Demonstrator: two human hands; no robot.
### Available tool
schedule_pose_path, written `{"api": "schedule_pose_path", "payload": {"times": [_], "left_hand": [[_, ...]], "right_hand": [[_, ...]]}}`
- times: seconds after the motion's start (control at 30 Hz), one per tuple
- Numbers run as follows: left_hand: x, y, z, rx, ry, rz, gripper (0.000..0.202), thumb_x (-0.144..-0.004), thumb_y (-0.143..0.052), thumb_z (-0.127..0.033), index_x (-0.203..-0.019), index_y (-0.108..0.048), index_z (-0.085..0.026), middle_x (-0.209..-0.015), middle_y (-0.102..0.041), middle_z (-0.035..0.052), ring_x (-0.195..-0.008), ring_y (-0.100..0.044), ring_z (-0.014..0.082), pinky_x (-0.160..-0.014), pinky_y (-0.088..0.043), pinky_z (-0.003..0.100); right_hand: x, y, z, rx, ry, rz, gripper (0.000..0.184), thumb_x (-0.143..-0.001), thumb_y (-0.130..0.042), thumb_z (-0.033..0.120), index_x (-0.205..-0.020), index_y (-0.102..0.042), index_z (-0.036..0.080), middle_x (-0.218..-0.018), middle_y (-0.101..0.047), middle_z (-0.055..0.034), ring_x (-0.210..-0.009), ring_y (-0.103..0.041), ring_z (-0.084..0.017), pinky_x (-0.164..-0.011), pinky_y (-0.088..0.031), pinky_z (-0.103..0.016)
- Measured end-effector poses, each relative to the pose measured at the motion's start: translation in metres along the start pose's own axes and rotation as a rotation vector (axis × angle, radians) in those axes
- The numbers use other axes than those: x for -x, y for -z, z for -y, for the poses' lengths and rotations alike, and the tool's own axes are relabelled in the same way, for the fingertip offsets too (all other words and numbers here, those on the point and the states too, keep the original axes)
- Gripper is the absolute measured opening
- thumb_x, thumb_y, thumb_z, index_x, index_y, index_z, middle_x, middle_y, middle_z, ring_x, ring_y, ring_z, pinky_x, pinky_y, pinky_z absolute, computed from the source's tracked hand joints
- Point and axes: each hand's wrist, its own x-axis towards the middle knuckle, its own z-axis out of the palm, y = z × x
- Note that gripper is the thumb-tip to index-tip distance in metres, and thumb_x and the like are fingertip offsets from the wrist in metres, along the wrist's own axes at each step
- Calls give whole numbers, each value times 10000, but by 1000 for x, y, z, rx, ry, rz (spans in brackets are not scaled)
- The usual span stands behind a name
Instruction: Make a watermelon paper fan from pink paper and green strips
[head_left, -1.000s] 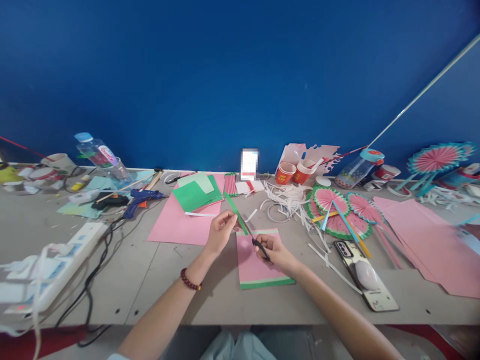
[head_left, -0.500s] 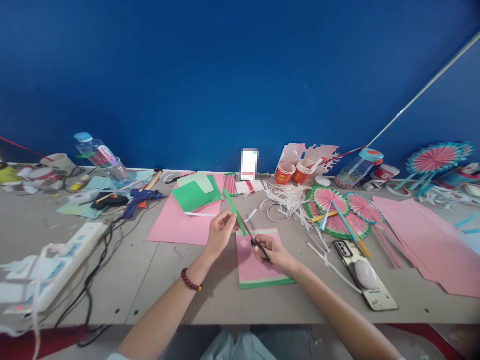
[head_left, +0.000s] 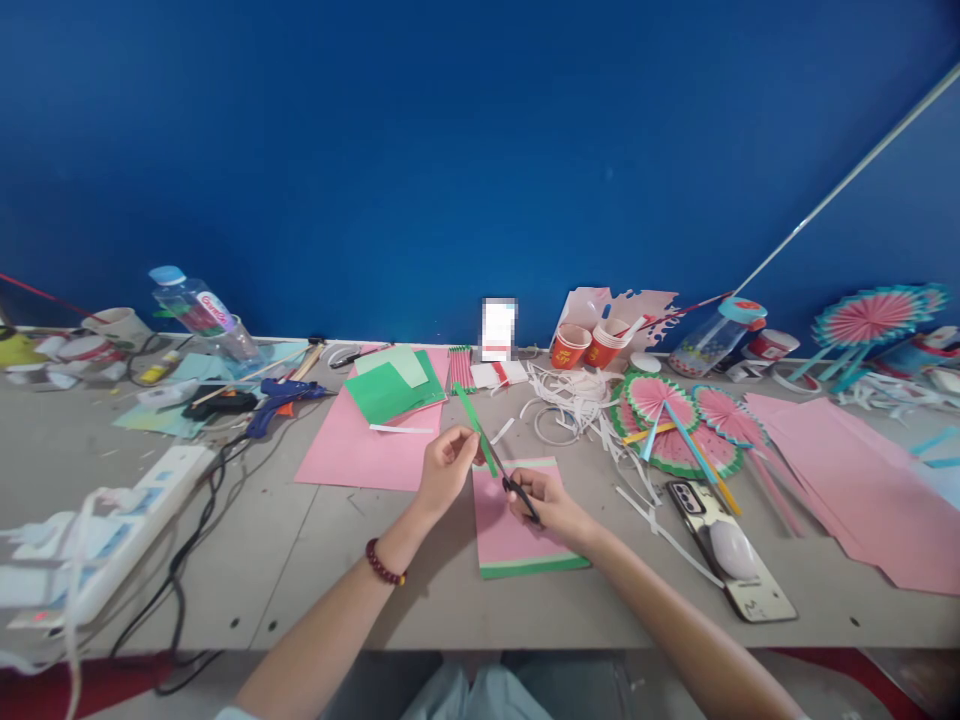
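My left hand (head_left: 444, 470) pinches a narrow green paper strip (head_left: 471, 422) that slants up and away over the table. My right hand (head_left: 546, 500) is closed round small black-handled scissors (head_left: 516, 488), whose blades meet the strip just right of my left fingers. Under both hands lies a pink sheet with white and green bands along its edges (head_left: 517, 540). A dark bead bracelet (head_left: 382, 566) sits on my left wrist.
Pink sheet (head_left: 352, 450) with green sheets (head_left: 386, 388) behind my left hand. Glue gun (head_left: 281, 398), power strip (head_left: 112, 535) and cables on the left. White paper trimmings (head_left: 570, 405), red cups (head_left: 589, 345), watermelon paper fans (head_left: 675, 425), a phone (head_left: 731, 550) and pink sheets (head_left: 862, 490) on the right.
My left hand has edged slightly right and lower along the green strip, towards the scissors. The strip's far end has shifted a little. My right hand has barely moved.
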Motion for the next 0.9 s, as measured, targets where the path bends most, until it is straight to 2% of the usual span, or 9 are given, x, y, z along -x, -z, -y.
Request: {"api": "schedule_pose_path", "payload": {"times": [0.17,0.37,0.9], "left_hand": [[1,-2,-2,9,19,10,277,-825,-599,-419,-709,-583,-167,-607,-579,-13,-590,-583,120,-594,-501,232],[1,-2,-6,7,34,77,269,-821,-606,-385,-667,-563,-168,-594,-606,-8,-580,-605,121,-593,-487,229],[-5,2,1,12,7,-17,266,-823,-598,-381,-657,-535,-182,-576,-615,-18,-552,-600,121,-586,-456,231]], "right_hand": [[-1,0,-1,4,15,-6,447,-709,-648,585,-733,-432,194,-484,-446,101,-335,-300,-17,-319,-222,-155],[-1,1,0,10,-6,-8,461,-709,-649,601,-725,-421,201,-479,-439,103,-336,-304,-21,-318,-224,-158],[-3,5,-6,-43,18,66,427,-730,-668,558,-751,-449,192,-501,-477,88,-345,-323,-30,-321,-213,-161]]}}
